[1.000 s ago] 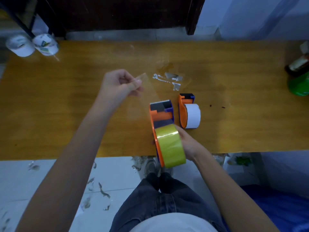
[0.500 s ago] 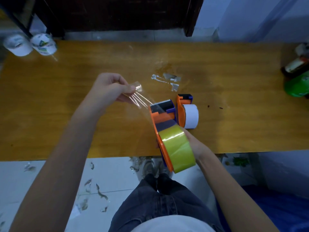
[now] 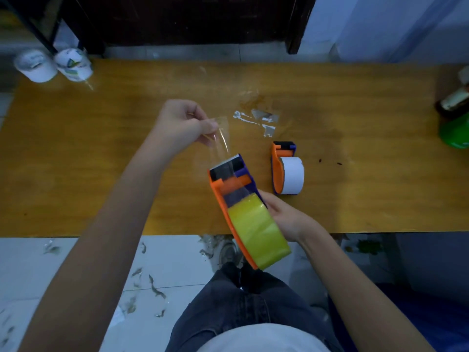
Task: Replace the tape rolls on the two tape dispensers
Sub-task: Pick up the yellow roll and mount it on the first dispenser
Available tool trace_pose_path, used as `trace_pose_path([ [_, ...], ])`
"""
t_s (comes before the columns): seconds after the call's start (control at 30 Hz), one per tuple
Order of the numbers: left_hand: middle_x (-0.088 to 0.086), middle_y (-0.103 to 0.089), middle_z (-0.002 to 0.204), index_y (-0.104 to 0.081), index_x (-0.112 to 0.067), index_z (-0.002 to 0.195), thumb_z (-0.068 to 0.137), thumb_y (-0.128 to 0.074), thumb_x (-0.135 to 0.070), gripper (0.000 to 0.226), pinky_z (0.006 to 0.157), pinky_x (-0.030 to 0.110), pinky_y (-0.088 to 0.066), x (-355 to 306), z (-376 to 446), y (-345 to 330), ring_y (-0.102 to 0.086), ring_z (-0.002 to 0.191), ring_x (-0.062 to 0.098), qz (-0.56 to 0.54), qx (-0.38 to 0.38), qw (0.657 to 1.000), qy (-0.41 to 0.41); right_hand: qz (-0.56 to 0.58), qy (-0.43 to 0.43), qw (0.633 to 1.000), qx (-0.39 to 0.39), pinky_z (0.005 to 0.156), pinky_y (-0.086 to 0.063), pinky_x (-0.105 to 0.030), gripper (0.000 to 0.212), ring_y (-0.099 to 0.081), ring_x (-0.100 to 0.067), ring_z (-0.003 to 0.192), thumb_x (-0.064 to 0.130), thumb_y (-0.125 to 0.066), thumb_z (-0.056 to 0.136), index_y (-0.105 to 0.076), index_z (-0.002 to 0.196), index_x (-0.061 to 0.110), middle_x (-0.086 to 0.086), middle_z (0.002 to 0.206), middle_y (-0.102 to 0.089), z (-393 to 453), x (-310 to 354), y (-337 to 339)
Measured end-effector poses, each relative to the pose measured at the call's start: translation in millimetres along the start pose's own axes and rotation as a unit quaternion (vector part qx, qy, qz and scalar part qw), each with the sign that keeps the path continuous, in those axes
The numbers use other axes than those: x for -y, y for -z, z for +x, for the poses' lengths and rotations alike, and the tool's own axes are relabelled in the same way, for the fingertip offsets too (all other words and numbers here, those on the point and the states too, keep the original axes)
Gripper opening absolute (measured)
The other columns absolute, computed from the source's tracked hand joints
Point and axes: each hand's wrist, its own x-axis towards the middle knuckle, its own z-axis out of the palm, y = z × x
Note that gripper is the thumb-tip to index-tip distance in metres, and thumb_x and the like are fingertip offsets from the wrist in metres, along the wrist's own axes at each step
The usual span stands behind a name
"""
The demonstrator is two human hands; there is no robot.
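Left hand (image 3: 181, 123) pinches tape end (image 3: 220, 138) pulled off yellow roll (image 3: 256, 235) in dispenser (image 3: 229, 185), right hand (image 3: 284, 217) gripping it above table (image 3: 101, 148) edge; threading step, next probably tear on cutter.

glossy yellow tape roll (image 3: 256, 232), wood-grain table (image 3: 101, 148).

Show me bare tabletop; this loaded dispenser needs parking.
Free: left table, between the cups and left hand; also right of the white-roll dispenser, before the bottles. Crowded: tape scraps at centre.
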Motion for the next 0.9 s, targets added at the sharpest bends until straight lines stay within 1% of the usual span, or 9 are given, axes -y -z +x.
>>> trace_pose_path([
  [0.1,0.013,-0.067,0.072,-0.057,0.000,0.072,0.083,-0.065,0.000,0.014,0.057,0.023,-0.057,0,3,-2,-0.067,0.057,0.012,-0.010,0.000,1.000,-0.006,0.036,0.006,0.999,-0.008,0.050,-0.045,-0.007,0.038,-0.058,0.012,0.051,-0.014,-0.044,0.088,-0.050,0.089,0.023,0.011,0.059,-0.064,-5,-1,4],
  [0.17,0.013,-0.066,0.072,-0.056,0.000,0.073,0.084,-0.064,0.001,0.014,0.052,0.019,-0.055,3,3,1,-0.066,0.053,0.008,-0.020,-0.008,1.000,0.003,0.070,-0.008,0.997,-0.013,0.046,-0.045,-0.009,0.037,-0.057,0.009,0.045,-0.013,-0.042,0.089,-0.049,0.087,0.023,0.014,0.050,-0.064,-8,-4,7],
  [0.3,0.011,-0.065,0.068,-0.053,-0.007,0.067,0.085,-0.064,-0.002,0.021,0.053,0.025,-0.057,13,4,5,-0.065,0.046,0.009,0.002,-0.004,1.000,0.017,0.041,-0.003,0.999,-0.006,0.052,-0.048,-0.010,0.035,-0.061,0.007,0.053,-0.010,-0.045,0.088,-0.051,0.091,0.024,0.020,0.057,-0.066,-7,-8,8],
  [0.4,0.008,-0.065,0.067,-0.053,-0.010,0.068,0.086,-0.064,-0.006,0.021,0.058,0.030,-0.056,16,5,10,-0.064,0.048,0.014,0.029,-0.020,0.999,0.028,0.057,-0.009,0.998,-0.021,0.050,-0.047,-0.009,0.038,-0.061,0.008,0.051,-0.012,-0.044,0.088,-0.050,0.089,0.026,0.021,0.054,-0.066,-6,-9,12],
  [0.57,0.009,-0.064,0.070,-0.052,-0.011,0.072,0.088,-0.063,-0.009,0.019,0.050,0.019,-0.054,19,2,22,-0.061,0.051,0.010,0.043,-0.026,0.999,0.015,0.048,-0.009,0.999,0.006,0.051,-0.047,-0.010,0.034,-0.060,0.007,0.052,-0.013,-0.042,0.089,-0.051,0.089,0.020,0.018,0.055,-0.066,-1,-2,13],
  [0.7,0.006,-0.065,0.070,-0.052,-0.014,0.071,0.088,-0.063,-0.011,0.020,0.049,0.019,-0.053,19,3,27,-0.062,0.047,0.004,0.015,-0.045,0.999,-0.010,0.063,-0.017,0.997,0.033,0.046,-0.044,-0.008,0.057,-0.056,0.007,0.042,-0.013,-0.035,0.090,-0.064,0.067,0.030,0.015,0.043,-0.061,5,-1,12],
  [0.73,0.006,-0.065,0.070,-0.052,-0.014,0.071,0.088,-0.062,-0.010,0.021,0.048,0.017,-0.052,18,3,26,-0.062,0.046,0.002,0.014,-0.048,0.999,-0.010,0.051,-0.013,0.998,0.042,0.048,-0.045,-0.009,0.056,-0.057,0.007,0.045,-0.013,-0.037,0.090,-0.065,0.069,0.031,0.016,0.046,-0.062,7,-1,11],
  [0.83,0.007,-0.065,0.072,-0.052,-0.014,0.072,0.089,-0.062,-0.009,0.020,0.049,0.016,-0.052,17,5,18,-0.063,0.051,0.000,0.038,-0.044,0.998,-0.011,0.002,0.003,0.999,0.040,0.057,-0.048,-0.012,0.030,-0.061,0.006,0.059,-0.011,-0.047,0.088,-0.054,0.092,0.018,0.018,0.063,-0.067,9,-3,10],
  [0.9,0.005,-0.067,0.074,-0.052,-0.015,0.074,0.088,-0.062,-0.011,0.018,0.061,0.029,-0.059,18,9,11,-0.069,0.065,0.011,0.065,-0.032,0.997,-0.012,-0.024,0.006,0.999,0.042,0.062,-0.049,-0.014,0.032,-0.062,0.005,0.066,-0.011,-0.049,0.088,-0.055,0.098,0.018,0.020,0.070,-0.067,11,-1,9],
])
